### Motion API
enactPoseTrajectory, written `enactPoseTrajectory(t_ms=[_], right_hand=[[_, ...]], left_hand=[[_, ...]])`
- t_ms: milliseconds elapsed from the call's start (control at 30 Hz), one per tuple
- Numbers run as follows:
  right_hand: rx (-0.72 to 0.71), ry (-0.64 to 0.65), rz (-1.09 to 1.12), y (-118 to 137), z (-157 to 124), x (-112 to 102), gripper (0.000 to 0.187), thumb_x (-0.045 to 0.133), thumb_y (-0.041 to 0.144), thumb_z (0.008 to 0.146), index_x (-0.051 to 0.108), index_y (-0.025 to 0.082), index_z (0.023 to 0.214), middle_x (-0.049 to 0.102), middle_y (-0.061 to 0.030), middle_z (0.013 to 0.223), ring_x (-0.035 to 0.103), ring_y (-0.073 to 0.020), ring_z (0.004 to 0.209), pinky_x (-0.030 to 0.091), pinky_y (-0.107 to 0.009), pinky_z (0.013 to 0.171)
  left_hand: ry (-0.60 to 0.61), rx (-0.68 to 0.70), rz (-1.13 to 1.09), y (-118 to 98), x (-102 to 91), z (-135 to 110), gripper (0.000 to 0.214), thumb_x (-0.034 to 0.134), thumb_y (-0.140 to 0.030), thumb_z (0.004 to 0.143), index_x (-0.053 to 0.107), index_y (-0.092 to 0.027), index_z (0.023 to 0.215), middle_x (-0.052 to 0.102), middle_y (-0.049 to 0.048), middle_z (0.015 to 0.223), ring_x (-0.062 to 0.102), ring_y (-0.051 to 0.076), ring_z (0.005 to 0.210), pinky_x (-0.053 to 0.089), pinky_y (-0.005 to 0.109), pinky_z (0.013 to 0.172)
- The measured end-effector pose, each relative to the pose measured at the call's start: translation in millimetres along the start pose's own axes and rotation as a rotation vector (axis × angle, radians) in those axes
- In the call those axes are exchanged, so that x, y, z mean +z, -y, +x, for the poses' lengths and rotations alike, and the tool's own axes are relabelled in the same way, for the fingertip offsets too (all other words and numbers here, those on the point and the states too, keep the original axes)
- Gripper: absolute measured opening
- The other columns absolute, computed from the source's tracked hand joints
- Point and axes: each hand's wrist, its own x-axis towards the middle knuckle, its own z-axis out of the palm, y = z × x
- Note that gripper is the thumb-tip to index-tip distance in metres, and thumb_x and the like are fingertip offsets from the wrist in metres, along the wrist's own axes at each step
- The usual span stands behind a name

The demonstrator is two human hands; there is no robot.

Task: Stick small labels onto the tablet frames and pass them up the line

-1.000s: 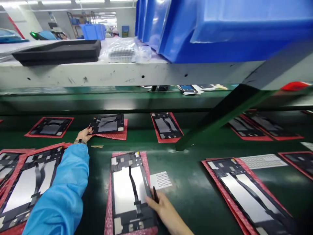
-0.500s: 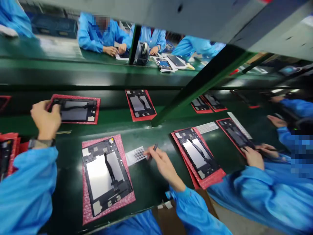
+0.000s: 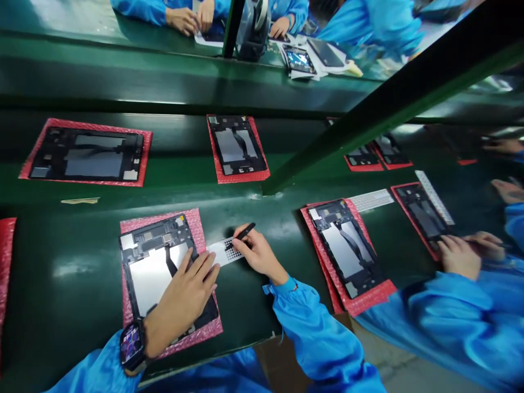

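the left hand had come down spread on a tablet frame lying on pink bubble wrap; the right hand pinched a black pen beside a perforated strip.

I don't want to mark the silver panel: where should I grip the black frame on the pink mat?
Probably take the black frame by its far short edge, pinched from above: that rim stands free, while your left hand covers the near end and the silver panel fills the middle.
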Motion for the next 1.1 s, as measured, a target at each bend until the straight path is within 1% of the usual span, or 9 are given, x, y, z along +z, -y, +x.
enactPoseTrajectory(t_ms=[200, 300, 400, 600, 733, 800, 900, 1000, 1100], right_hand=[[-0.070, -0.005, -0.125, -11.0, 16.5, -4.1, 0.030, 0.060, 0.051, 0.106, 0.062, 0.021, 0.100, 0.059, 0.0009, 0.077, 0.058, -0.0159, 0.066, 0.047, -0.029, 0.063], [-0.082, -0.003, -0.138, -13.2, 19.6, -2.2, 0.029, 0.061, 0.050, 0.106, 0.062, 0.021, 0.099, 0.060, 0.0004, 0.077, 0.058, -0.0157, 0.064, 0.047, -0.029, 0.062], [-0.070, -0.015, -0.100, -18.7, 23.1, -3.1, 0.031, 0.064, 0.052, 0.105, 0.061, 0.021, 0.097, 0.061, 0.0004, 0.075, 0.058, -0.0152, 0.062, 0.046, -0.029, 0.060], [0.005, -0.034, 0.176, -15.7, 26.9, -16.0, 0.033, 0.069, 0.053, 0.102, 0.057, 0.023, 0.096, 0.062, 0.0041, 0.065, 0.057, -0.0138, 0.058, 0.046, -0.026, 0.058], [-0.035, -0.064, 0.081, -16.0, 25.4, -22.2, 0.029, 0.069, 0.049, 0.103, 0.062, 0.022, 0.095, 0.062, 0.0018, 0.072, 0.059, -0.0143, 0.062, 0.045, -0.027, 0.060], [-0.052, -0.051, 0.003, -23.3, 24.7, -23.4, 0.029, 0.068, 0.049, 0.104, 0.064, 0.022, 0.095, 0.060, 0.0013, 0.073, 0.058, -0.0144, 0.062, 0.044, -0.028, 0.058], [-0.078, -0.042, -0.050, -38.0, 23.4, -25.2, 0.028, 0.065, 0.049, 0.105, 0.064, 0.021, 0.097, 0.059, 0.0004, 0.078, 0.058, -0.0150, 0.063, 0.045, -0.029, 0.058], [-0.103, -0.049, -0.069, -47.9, 22.3, -28.2, 0.025, 0.064, 0.046, 0.106, 0.064, 0.022, 0.099, 0.058, -0.0001, 0.081, 0.057, -0.0147, 0.064, 0.045, -0.030, 0.059], [-0.116, -0.039, -0.086, -50.7, 22.4, -31.4, 0.023, 0.064, 0.043, 0.107, 0.064, 0.021, 0.100, 0.061, -0.0021, 0.087, 0.058, -0.0149, 0.067, 0.046, -0.030, 0.060]], left_hand=[[-0.025, 0.019, 0.004, 11.1, 8.7, 12.6, 0.037, 0.052, -0.021, 0.105, 0.068, -0.017, 0.138, 0.066, 0.0129, 0.150, 0.060, 0.031, 0.141, 0.027, 0.060, 0.132], [-0.034, 0.028, 0.002, 15.8, 12.7, 13.1, 0.036, 0.052, -0.026, 0.107, 0.068, -0.016, 0.138, 0.067, 0.0124, 0.149, 0.060, 0.030, 0.140, 0.025, 0.060, 0.132], [-0.023, 0.019, -0.011, 18.6, 19.2, 15.3, 0.037, 0.053, -0.031, 0.108, 0.067, -0.016, 0.139, 0.066, 0.0115, 0.151, 0.058, 0.029, 0.141, 0.024, 0.059, 0.133], [-0.072, 0.035, -0.046, 16.3, 22.7, 22.7, 0.035, 0.056, -0.028, 0.106, 0.068, -0.013, 0.135, 0.066, 0.0137, 0.149, 0.059, 0.030, 0.142, 0.026, 0.058, 0.134], [-0.119, 0.012, -0.079, 21.6, 23.2, 19.4, 0.039, 0.058, -0.028, 0.105, 0.065, -0.011, 0.140, 0.060, 0.0174, 0.156, 0.050, 0.031, 0.151, 0.025, 0.058, 0.135], [-0.105, -0.004, -0.068, 25.7, 27.9, 16.5, 0.044, 0.060, -0.027, 0.104, 0.062, -0.014, 0.146, 0.056, 0.0169, 0.160, 0.045, 0.032, 0.155, 0.023, 0.060, 0.136], [-0.039, 0.051, -0.034, 28.2, 37.3, 16.4, 0.050, 0.060, -0.024, 0.102, 0.057, -0.017, 0.152, 0.052, 0.0140, 0.164, 0.039, 0.033, 0.159, 0.014, 0.063, 0.137], [0.021, 0.111, 0.006, 24.8, 43.9, 22.5, 0.052, 0.059, -0.024, 0.100, 0.058, -0.014, 0.151, 0.052, 0.0148, 0.164, 0.037, 0.035, 0.159, 0.007, 0.065, 0.137], [0.061, 0.115, 0.033, 19.9, 46.2, 29.6, 0.049, 0.057, -0.024, 0.099, 0.062, -0.012, 0.147, 0.054, 0.0155, 0.162, 0.041, 0.036, 0.156, 0.004, 0.066, 0.137]])
